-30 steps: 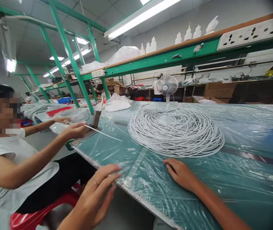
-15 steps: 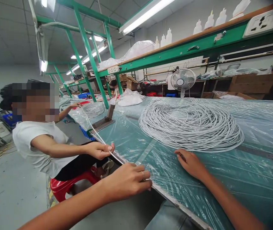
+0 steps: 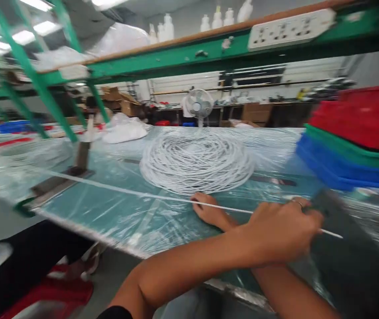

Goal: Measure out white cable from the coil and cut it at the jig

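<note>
A thin white cable [image 3: 126, 192] stretches taut across the plastic-covered green table [image 3: 110, 217] from the left to the right. My left hand [image 3: 284, 228] has crossed over my right forearm and is shut on the cable near its right end, which pokes out past my fist. My right hand [image 3: 209, 212] lies flat on the table just in front of a large coil of white cable [image 3: 196, 159]; the taut cable passes over its fingertips. A blurred dark fixture [image 3: 334, 210] sits right beside my left hand.
Stacked red, green and blue bins [image 3: 355, 137] stand at the right. A metal post on a base plate [image 3: 79, 157] stands at the left edge. A co-worker's dark trousers [image 3: 26, 261] and red stool [image 3: 53, 294] are lower left. A fan [image 3: 199, 104] stands behind.
My left hand took the cable at the table's front edge and swept it far right, crossing over my right arm. The view turned right; the co-worker's upper body left the frame.
</note>
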Motion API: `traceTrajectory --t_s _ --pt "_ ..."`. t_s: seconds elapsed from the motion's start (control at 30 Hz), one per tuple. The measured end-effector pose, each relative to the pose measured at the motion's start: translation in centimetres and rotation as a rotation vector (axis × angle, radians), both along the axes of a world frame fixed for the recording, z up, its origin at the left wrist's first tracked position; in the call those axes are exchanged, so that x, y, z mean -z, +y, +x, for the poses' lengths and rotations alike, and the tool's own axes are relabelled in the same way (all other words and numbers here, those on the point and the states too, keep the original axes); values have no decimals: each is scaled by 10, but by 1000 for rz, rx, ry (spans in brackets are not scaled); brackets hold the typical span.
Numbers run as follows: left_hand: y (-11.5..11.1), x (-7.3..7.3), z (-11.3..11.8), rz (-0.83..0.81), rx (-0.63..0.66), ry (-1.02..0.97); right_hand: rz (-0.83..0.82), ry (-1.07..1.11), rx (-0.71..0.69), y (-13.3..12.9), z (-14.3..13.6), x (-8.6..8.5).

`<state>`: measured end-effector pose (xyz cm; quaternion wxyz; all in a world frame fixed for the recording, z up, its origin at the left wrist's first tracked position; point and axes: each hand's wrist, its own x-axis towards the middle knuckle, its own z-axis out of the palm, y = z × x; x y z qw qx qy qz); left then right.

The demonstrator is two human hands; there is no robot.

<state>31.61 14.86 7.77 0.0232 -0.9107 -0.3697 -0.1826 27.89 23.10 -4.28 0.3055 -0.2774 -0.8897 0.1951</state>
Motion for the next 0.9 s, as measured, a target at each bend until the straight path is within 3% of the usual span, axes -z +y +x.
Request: traceTrajectory --t_s 0.1,0.2,0.3,0.6,0.9 --pt "21 -8 30 -46 85 6 26 -32 20 3 0 1" --pt "37 -12 42 -89 95 -11 42 -59 43 9 -2 5" --pt "44 -10 42 -135 104 -18 44 -75 53 10 -3 6" --pt "49 -6 31 -352 311 -172 15 -85 76 6 0 1" --pt "45 -3 31 -264 333 -172 18 -92 57 5 1 -1"
